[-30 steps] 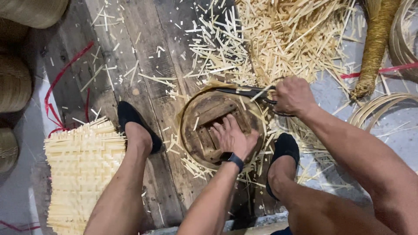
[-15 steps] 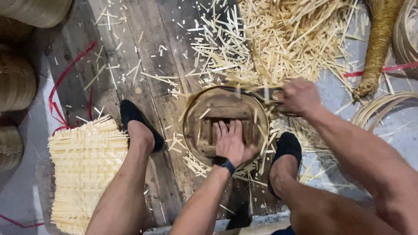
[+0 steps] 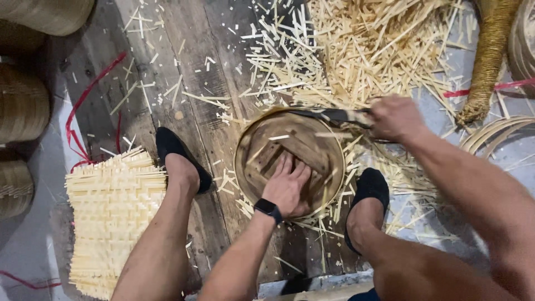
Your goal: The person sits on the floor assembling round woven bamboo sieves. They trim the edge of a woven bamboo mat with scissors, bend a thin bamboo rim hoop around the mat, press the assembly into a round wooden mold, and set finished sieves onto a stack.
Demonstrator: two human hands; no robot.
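Sitting over the plank floor (image 3: 184, 67) and its heap of bamboo offcuts (image 3: 384, 50), you had the round bamboo steamer frame (image 3: 290, 159) between your shoes. Your left hand (image 3: 287, 187) lay flat, fingers spread, pressing it down. Your right hand (image 3: 395, 118) was clenched on a dark knife (image 3: 329, 115) at the far rim. Trimming seemed underway; the next cut called for turning the frame steadily.

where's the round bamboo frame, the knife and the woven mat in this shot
round bamboo frame (image 3: 241, 161): head view, on its left rim.
knife (image 3: 329, 115): head view, on the dark blade lying across the frame's top edge.
woven mat (image 3: 111, 217): head view, on the middle of its woven surface, left of the left leg.
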